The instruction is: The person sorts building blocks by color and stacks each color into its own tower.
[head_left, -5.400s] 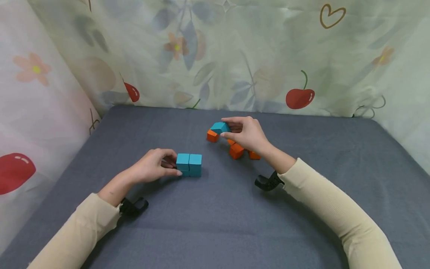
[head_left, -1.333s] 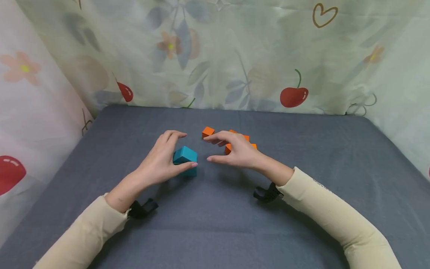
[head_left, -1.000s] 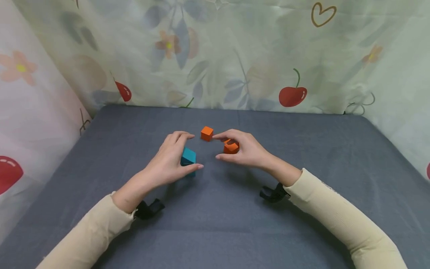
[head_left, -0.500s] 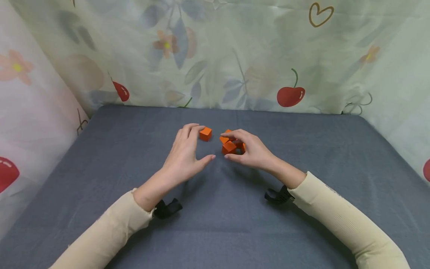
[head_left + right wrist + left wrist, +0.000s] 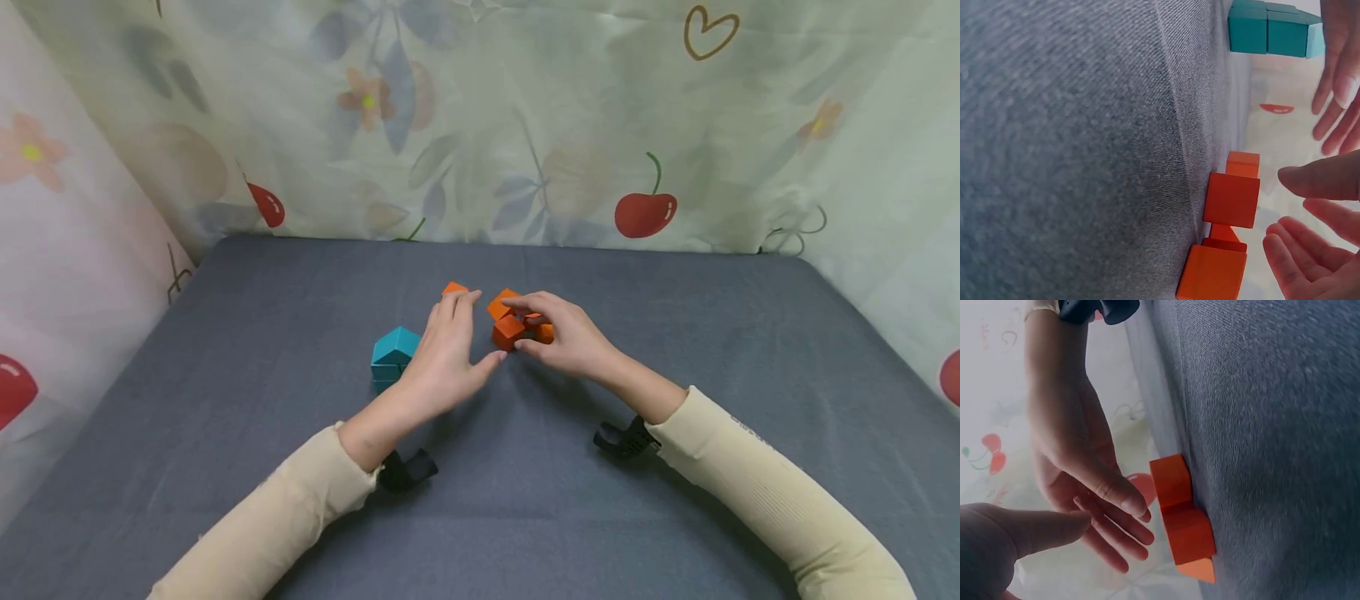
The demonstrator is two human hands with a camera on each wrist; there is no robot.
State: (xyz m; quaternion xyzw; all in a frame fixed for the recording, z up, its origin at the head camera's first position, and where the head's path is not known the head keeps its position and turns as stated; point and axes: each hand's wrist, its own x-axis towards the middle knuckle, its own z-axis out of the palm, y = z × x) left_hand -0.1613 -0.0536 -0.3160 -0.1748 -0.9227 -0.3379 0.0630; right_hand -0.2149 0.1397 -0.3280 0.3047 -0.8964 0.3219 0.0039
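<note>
Beside the orange blocks, my left hand (image 5: 446,358) is held in the air with thumb and fingers spread, holding nothing. Just over those blocks hovers my right hand (image 5: 570,335), its fingers loosely bent and apart from them in the right wrist view. An orange cube (image 5: 507,332) lies at the front of the cluster, with another orange block (image 5: 501,305) behind it and one more (image 5: 545,333) under my right hand. Behind my left fingers a separate orange block (image 5: 453,287) is partly hidden. Left of that hand stands a teal block stack (image 5: 386,373) topped by a roof-shaped teal block (image 5: 395,344).
A grey cloth (image 5: 495,500) covers the table. Patterned curtains (image 5: 480,192) hang along the back and left side. A black wrist camera mount (image 5: 408,471) sits under the left wrist, another black mount (image 5: 624,438) under the right.
The roof-shaped teal block, earlier held in my right hand, now rests on the teal stack. My left hand has left the stack and moved right, towards the orange blocks.
</note>
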